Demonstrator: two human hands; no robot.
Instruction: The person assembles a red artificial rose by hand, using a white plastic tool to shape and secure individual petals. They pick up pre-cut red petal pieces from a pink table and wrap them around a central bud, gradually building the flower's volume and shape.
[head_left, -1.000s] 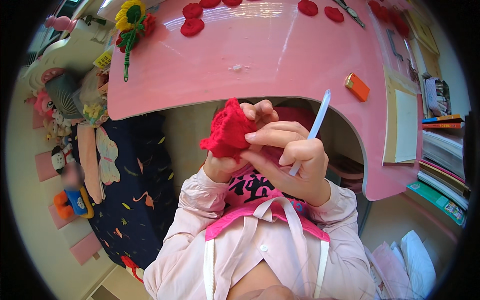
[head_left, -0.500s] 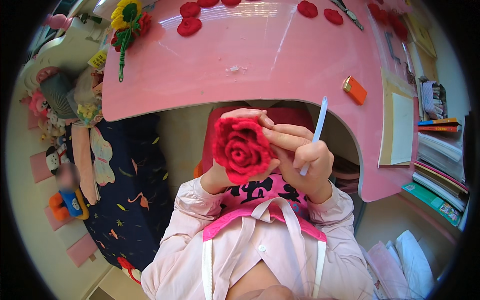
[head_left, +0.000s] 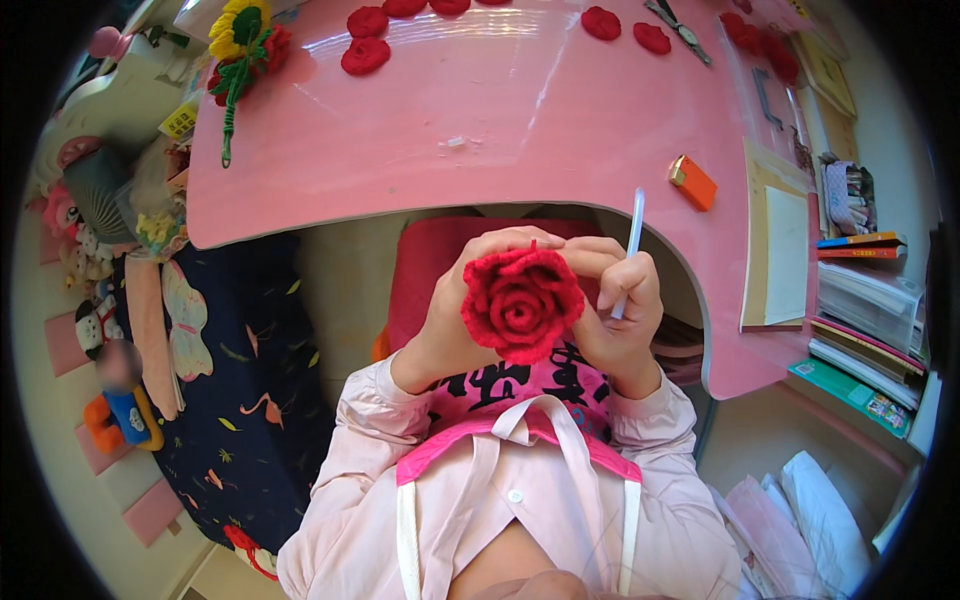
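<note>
A red crocheted rose (head_left: 520, 305) is held up in front of my body, its spiral centre facing up. My left hand (head_left: 448, 292) is closed round the rose from the left and behind; the flower hides several of its fingertips. My right hand (head_left: 628, 318) grips a translucent whitish stick, like a hot glue stick (head_left: 636, 235), which points up toward the table. The forefinger side of that same hand reaches to the rose's right edge and back, where the exact contact is hidden.
Beyond my hands curves the pink table (head_left: 420, 170). On it lie an orange lighter (head_left: 692, 182), several red crocheted pieces (head_left: 366, 56), pliers-like metal tool (head_left: 678, 30) and a crocheted yellow flower (head_left: 236, 32). Books and papers (head_left: 865, 300) are stacked at right.
The rose has moved right and slightly up, closer to my right hand, and tilted a little. My left hand has shifted right with it. The view has turned slightly.
</note>
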